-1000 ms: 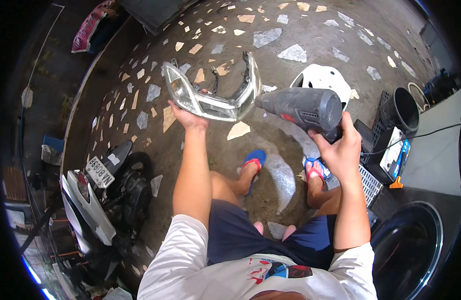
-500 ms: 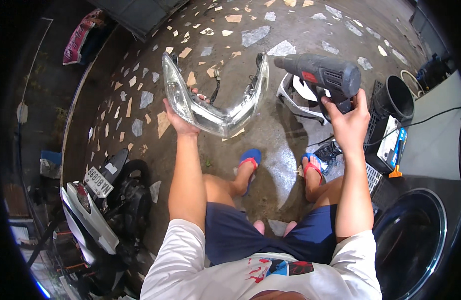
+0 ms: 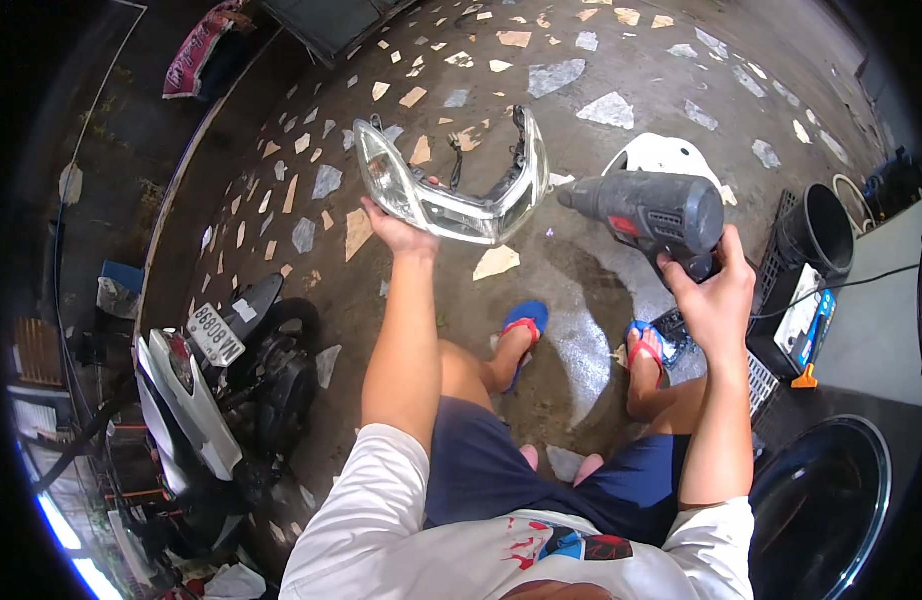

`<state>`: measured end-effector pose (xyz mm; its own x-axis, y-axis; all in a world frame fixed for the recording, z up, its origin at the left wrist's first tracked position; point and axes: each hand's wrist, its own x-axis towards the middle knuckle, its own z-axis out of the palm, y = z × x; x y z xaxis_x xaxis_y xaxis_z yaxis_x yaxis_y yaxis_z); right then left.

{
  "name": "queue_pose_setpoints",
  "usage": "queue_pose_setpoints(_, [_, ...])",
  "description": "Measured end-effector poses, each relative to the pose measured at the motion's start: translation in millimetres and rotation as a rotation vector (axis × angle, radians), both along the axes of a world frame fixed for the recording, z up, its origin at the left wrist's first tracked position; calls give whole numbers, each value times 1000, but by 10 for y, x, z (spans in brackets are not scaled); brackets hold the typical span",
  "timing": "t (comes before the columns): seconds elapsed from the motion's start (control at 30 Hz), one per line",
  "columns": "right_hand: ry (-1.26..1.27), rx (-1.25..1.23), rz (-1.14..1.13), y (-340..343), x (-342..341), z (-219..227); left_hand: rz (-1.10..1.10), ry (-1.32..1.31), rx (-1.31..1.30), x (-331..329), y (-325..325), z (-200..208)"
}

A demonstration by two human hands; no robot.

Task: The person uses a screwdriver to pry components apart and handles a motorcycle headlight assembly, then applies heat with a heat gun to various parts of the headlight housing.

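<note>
My left hand (image 3: 403,232) grips a clear V-shaped motorcycle headlight (image 3: 461,215) from below on its left side, holding it up above the floor. A short dark cable hangs inside the V. My right hand (image 3: 716,290) is wrapped round the handle of a dark grey heat gun (image 3: 651,212) with a red patch on its body. The gun's nozzle points left, close to the headlight's right arm but apart from it. Partly hidden behind the gun, a white plastic fairing piece (image 3: 666,155) lies on the floor.
A motorcycle (image 3: 196,400) with white panels stands at the left. To the right are a black bucket (image 3: 819,228), a box (image 3: 789,320) with an orange-tipped tool beside it, and a large black basin (image 3: 826,500). A cord (image 3: 841,292) crosses there. Stone pieces dot the floor.
The headlight has tilted in my left hand and sits slightly further right. The heat gun has moved a little lower, its nozzle now level with the headlight's right arm. The whole view has shifted.
</note>
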<state>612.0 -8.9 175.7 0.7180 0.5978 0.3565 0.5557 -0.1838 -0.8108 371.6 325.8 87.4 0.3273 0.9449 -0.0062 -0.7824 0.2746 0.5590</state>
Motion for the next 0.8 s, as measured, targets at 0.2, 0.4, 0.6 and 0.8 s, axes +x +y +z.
queue_pose_setpoints(0.2, [-20,-35,100,14,-134,39,57,36,15,8,43,-85])
queue_pose_setpoints(0.4, [-99,-4,171,68,-197,-20,40,120,11,92,55,-194])
queue_pose_setpoints(0.6, [-103,66,172,151,-232,-84,-148,281,41,274,-100,-217])
queue_pose_setpoints(0.8, [-51,170,116,221,-255,-37,-215,315,15,446,-256,-178])
